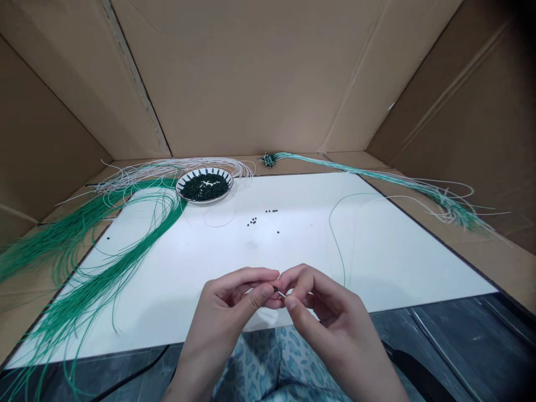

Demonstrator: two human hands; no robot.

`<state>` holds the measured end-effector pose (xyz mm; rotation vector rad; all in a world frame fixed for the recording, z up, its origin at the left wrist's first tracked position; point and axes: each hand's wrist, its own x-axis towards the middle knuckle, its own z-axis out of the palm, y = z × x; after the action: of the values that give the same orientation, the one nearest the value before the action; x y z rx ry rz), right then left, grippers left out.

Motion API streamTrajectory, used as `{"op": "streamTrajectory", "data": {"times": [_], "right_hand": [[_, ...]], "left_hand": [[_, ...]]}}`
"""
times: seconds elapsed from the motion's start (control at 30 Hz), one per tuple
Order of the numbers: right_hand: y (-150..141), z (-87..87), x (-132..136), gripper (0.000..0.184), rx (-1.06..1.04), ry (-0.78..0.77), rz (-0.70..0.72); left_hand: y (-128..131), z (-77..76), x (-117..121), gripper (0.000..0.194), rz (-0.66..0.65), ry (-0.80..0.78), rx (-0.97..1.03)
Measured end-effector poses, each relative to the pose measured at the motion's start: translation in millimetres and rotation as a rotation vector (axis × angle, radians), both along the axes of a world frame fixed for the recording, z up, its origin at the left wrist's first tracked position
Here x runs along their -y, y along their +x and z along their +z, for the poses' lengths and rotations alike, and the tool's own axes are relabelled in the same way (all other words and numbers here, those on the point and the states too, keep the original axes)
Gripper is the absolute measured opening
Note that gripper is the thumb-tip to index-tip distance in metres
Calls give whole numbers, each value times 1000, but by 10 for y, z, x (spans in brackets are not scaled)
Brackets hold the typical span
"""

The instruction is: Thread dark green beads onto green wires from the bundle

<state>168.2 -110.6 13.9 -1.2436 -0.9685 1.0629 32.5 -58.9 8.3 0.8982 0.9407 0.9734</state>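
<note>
My left hand (228, 312) and my right hand (324, 312) meet at the near edge of a white sheet (293, 245). The left thumb and forefinger pinch a small dark bead (275, 289). The right fingers pinch the end of a thin wire (337, 234) that points at the bead and loops away over the sheet to the right. Both hands are closed in a pinch, fingertips almost touching.
A small plate (204, 185) of dark beads stands at the back left. Loose beads (262, 216) lie mid-sheet. Green wire bundles (84, 273) spread on the left, pale wires (167, 167) behind the plate, a beaded bundle (377, 178) at right. Cardboard walls (259, 72) enclose all sides.
</note>
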Motion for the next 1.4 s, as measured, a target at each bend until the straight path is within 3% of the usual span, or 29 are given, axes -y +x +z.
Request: {"op": "streamTrajectory", "data": {"times": [0.43,0.7,0.97,1.17,1.4], "right_hand": [[-2,7,-15,20,-109,-38,43],[-5,20,1,21,-138,-48,60],[-1,-31,20,17,-162,-8,50],[-51,-98,16,15,-197,13,6],[-113,-207,-74,16,-68,42,-144]], "left_hand": [[-10,12,-10,8,-39,21,7],[-88,-35,-59,8,-183,92,9],[-106,-46,-58,12,-199,100,37],[-83,-43,-41,9,-157,78,71],[36,-61,-36,10,22,-37,97]]}}
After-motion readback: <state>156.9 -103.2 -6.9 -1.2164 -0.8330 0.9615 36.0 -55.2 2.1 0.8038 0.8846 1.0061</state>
